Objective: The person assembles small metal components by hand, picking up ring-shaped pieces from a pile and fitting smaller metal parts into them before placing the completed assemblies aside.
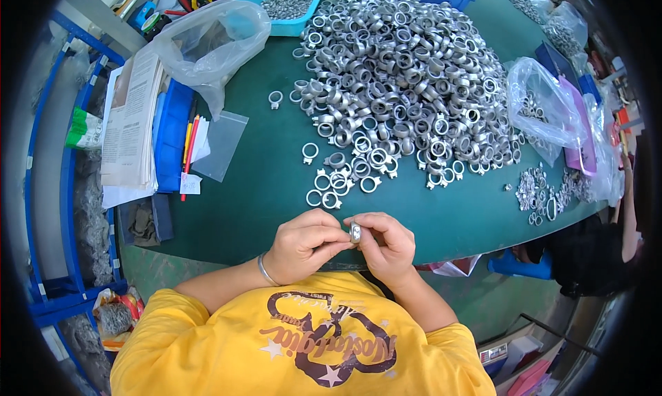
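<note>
Between my two hands, just over the table's near edge, is a small silver metal ring (355, 233). The fingertips of my left hand (309, 241) pinch it from one side. My right hand (383, 246) grips it from the other, with the thumb below and the index finger on top. Just beyond my fingers lies a small group of similar rings (332, 182) with little notched ends. Behind them rises a large pile of grey metal rings (407, 79), spread over the green table (241, 189).
A clear plastic bag (214, 41) and a turquoise tray (288, 28) of small parts stand at the far left. Papers (131, 120), a blue bin (174, 137) and pencils (189, 144) line the left edge. Small metal parts (534, 189) lie at right; another person (600, 251) sits beyond.
</note>
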Available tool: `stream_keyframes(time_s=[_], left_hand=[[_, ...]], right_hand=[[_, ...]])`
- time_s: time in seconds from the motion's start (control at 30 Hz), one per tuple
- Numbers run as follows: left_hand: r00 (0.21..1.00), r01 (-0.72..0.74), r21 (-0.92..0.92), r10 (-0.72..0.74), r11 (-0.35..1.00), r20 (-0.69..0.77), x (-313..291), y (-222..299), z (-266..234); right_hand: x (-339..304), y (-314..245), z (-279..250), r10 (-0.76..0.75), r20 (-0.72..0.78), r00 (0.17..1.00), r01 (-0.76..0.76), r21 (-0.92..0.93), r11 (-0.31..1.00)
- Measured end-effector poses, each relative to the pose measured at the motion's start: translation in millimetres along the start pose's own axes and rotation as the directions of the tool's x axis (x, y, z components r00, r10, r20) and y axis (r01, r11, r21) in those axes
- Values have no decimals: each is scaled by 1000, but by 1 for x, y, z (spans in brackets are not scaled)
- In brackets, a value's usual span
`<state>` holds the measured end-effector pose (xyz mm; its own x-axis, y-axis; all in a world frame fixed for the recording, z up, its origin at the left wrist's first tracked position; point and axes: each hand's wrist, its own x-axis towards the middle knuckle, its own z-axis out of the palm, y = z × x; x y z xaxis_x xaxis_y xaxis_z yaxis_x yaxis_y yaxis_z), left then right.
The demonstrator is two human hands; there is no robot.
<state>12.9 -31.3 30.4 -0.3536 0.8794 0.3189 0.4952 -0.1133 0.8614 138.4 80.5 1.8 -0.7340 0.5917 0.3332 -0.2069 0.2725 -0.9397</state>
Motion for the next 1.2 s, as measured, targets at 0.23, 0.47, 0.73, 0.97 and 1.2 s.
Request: stream_keyframes(time_s=[0.23, 0.47, 0.73, 0.97, 1.2], left_hand=[[726, 674, -556, -575, 487, 377, -4, -3, -2], [671, 566, -816, -509, -118, 539, -20, -17, -5], [652, 486, -856, -578, -178, 490, -22, -9, -10], [629, 611, -779, -683, 139, 371, -25, 1, -10], [667, 678, -643, -665, 355, 336, -16, 10, -6]], right_hand=[[2, -2, 0, -474, 33, 880, 445, -408, 797], [3, -17, 11, -364, 20, 931, 358, -232, 904], [39, 16, -9, 108, -156, 982, -189, -857, 479], [33, 12, -14, 265, -96, 960, -274, -541, 795], [10, -19, -5, 476, 64, 877, -480, 113, 870]])
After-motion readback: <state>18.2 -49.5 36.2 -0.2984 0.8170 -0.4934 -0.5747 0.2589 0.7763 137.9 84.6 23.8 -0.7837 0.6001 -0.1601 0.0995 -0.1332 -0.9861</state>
